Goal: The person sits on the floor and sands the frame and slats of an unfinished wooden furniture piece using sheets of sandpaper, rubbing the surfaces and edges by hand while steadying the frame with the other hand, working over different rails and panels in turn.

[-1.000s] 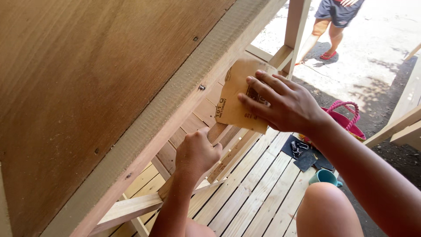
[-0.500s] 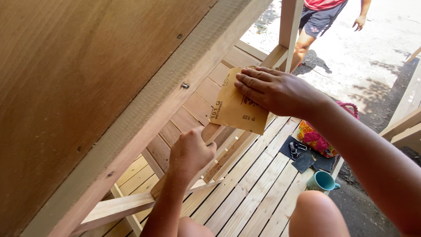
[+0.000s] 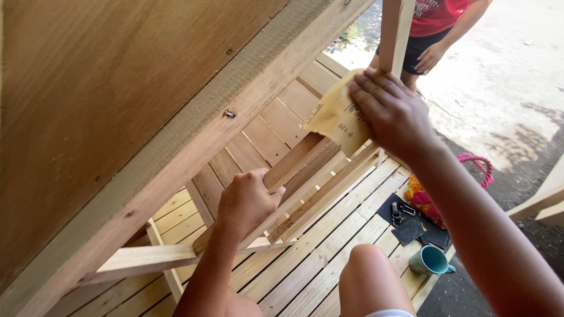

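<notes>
My right hand (image 3: 390, 111) presses a tan sheet of sandpaper (image 3: 335, 114) flat against a slanted wooden rail (image 3: 329, 182), near an upright wooden post (image 3: 396, 32). Lower down, my left hand (image 3: 247, 199) is closed around the same bundle of slanted rails. A large plywood panel (image 3: 106, 88) edged by a thick beam (image 3: 194, 152) with a screw head (image 3: 229, 114) fills the upper left. My bare knee (image 3: 367, 276) shows at the bottom.
Pale wooden slats (image 3: 305, 264) form the floor below. A teal mug (image 3: 429, 261), dark sheets with small metal clips (image 3: 405, 220) and a colourful bag with a pink handle (image 3: 470, 170) lie at the right edge. Another person in a red shirt and dark shorts (image 3: 435, 29) stands beyond the post.
My right hand has slid the sandpaper up the rail toward the upright post. The view has shifted, and the other person now stands closer. My left hand keeps its grip.
</notes>
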